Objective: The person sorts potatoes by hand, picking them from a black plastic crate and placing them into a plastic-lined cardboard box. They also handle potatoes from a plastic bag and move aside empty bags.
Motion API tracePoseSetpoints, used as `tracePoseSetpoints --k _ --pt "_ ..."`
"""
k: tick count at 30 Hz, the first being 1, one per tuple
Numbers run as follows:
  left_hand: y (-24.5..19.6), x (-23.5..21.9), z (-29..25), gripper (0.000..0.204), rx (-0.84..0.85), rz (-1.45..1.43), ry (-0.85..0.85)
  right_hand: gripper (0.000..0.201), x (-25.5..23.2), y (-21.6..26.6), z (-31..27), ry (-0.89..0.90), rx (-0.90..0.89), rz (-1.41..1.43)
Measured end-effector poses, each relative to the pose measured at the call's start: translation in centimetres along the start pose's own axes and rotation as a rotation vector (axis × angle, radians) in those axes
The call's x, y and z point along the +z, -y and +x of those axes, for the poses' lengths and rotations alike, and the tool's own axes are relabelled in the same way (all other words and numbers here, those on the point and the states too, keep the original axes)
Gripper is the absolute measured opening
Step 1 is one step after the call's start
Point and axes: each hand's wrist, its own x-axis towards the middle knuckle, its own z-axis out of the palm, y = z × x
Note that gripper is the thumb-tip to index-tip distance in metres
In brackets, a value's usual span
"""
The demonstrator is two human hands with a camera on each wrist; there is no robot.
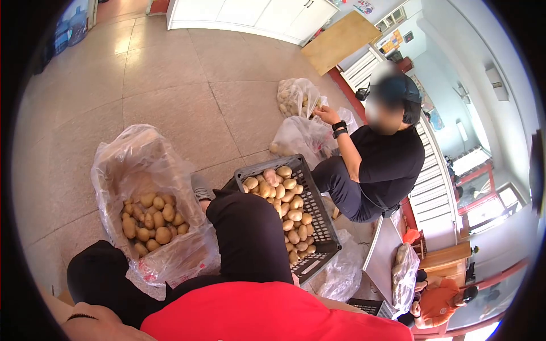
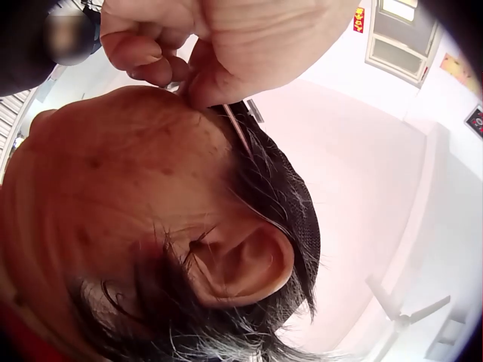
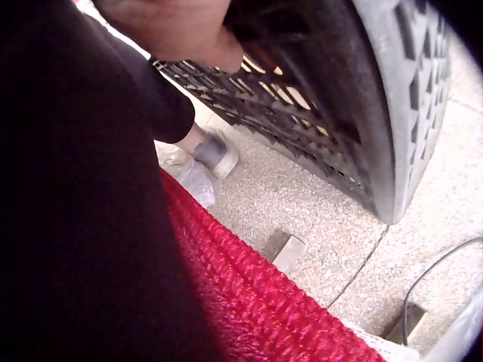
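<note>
My left hand (image 2: 249, 41) is raised to the side of the head at the top of the left wrist view. Its fingers are curled, with the thumb and fingertips pinching one end of a thin pinkish rod (image 2: 238, 130) that runs back into the dark hair above the ear (image 2: 245, 264). In the right wrist view my right hand (image 3: 177, 30) shows at the top edge, beside the slatted wall of a dark plastic crate (image 3: 302, 113). Its thumb points toward the crate; the other fingers are hidden, so I cannot tell its grip. Potatoes (image 1: 293, 216) fill much of the crate.
Left of my leg stands a container lined with clear plastic (image 1: 133, 165), with potatoes (image 1: 151, 224) at its bottom. Across the crate, a person in black (image 1: 392, 156) handles a clear bag of potatoes (image 1: 298, 96). Someone in orange (image 1: 441, 304) is at the lower right.
</note>
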Motion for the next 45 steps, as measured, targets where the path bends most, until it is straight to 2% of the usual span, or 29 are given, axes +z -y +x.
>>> tracePoseSetpoints --k 2,3,5,6,17,18,20,21,26,27,29,30,31,32,34,35,36,37,38,40,41,44,45 --pt "0.0 1.4 -0.1 0.034 -0.052 -0.229 -0.189 0.039 0.1 0.1 -0.4 0.002 0.013 0.002" --pt "0.0 0.8 0.3 0.034 -0.056 -0.228 -0.189 0.038 0.1 0.1 -0.6 0.002 0.019 0.003" --pt "0.5 -1.0 1.1 0.023 0.086 -0.263 0.192 0.038 -0.1 0.4 -1.0 0.001 0.031 0.006" --pt "0.7 -1.0 1.2 0.023 0.081 -0.263 0.191 0.038 -0.1 0.6 -1.2 0.001 0.037 0.008" --pt "2.1 2.0 -1.9 0.017 0.262 0.131 -0.299 0.037 1.5 1.6 -1.8 0.023 0.082 0.031" --pt "2.1 1.6 -1.6 0.017 0.267 0.132 -0.305 0.037 1.8 1.7 -1.6 0.029 0.08 0.03" --pt "2.0 0.0 -0.5 0.019 0.472 0.254 -0.062 0.037 2.1 2.1 -1.3 0.043 0.078 0.026" --pt "1.8 -0.5 -0.2 0.019 0.475 0.253 -0.068 0.037 2.5 2.1 -1.2 0.05 0.078 0.025" --pt "0.7 -1.9 0.5 0.011 0.63 0.537 0.3 0.037 5.4 2.9 -1.3 0.102 0.074 0.033" --pt "0.9 -1.2 0.4 0.011 0.625 0.539 0.291 0.037 9.0 0.3 0.0 0.109 0.073 0.039" --pt "1.2 0.8 0.1 0.008 0.734 0.748 -0.251 0.037 7.8 1.8 -0.7 0.117 0.093 0.061" --pt "0.9 1.1 -0.1 0.008 0.72 0.753 -0.255 0.036 7.0 2.4 -1.3 0.119 0.116 0.073" --pt "0.6 1.3 -0.5 0.008 0.688 0.841 -0.274 0.036 6.8 2.7 -1.7 0.022 -0.001 0.12" --pt "0.3 1.5 -0.8 0.008 0.656 0.928 -0.292 0.036 5.8 3.7 -2.5 0.016 0.001 0.133" --pt "0.7 2.1 -0.6 0.011 0.63 0.981 -0.294 0.034 -0.3 9.0 -4.5 0.018 0.061 0.088" --pt "1.8 3.1 -0.6 0.012 0.741 1.095 -0.477 0.033 0.2 8.5 -4.6 -0.04 -0.014 0.059" --pt "2.3 3.8 -0.5 0.014 0.851 1.204 -0.665 0.033 0.7 8.1 -4.5 -0.043 -0.007 0.066" --pt "1.4 4.1 -1.7 0.015 0.702 1.278 -0.532 0.032 0.8 8.1 -4.2 -0.046 -0.026 -0.006" --pt "1.8 4.3 -1.8 0.015 0.692 1.282 -0.526 0.031 1.0 8.2 -4.0 -0.049 -0.046 -0.078" --pt "3.1 4.6 -1.8 0.01 0.885 1.735 -0.621 0.031 1.1 8.2 -3.9 -0.015 0.015 -0.033" --pt "2.7 4.1 -2.4 0.01 0.878 1.734 -0.617 0.032 0.0 9.1 -4.3 0.027 0.072 0.003" --pt "2.7 3.5 -2.4 0.009 0.95 1.732 -0.61 0.035 -3.7 12.8 -5.5 0.056 0.076 0.123" --pt "2.6 3.2 -2.3 0.009 0.977 1.731 -0.602 0.038 -4.7 13.7 -5.7 0.119 0.124 0.135"
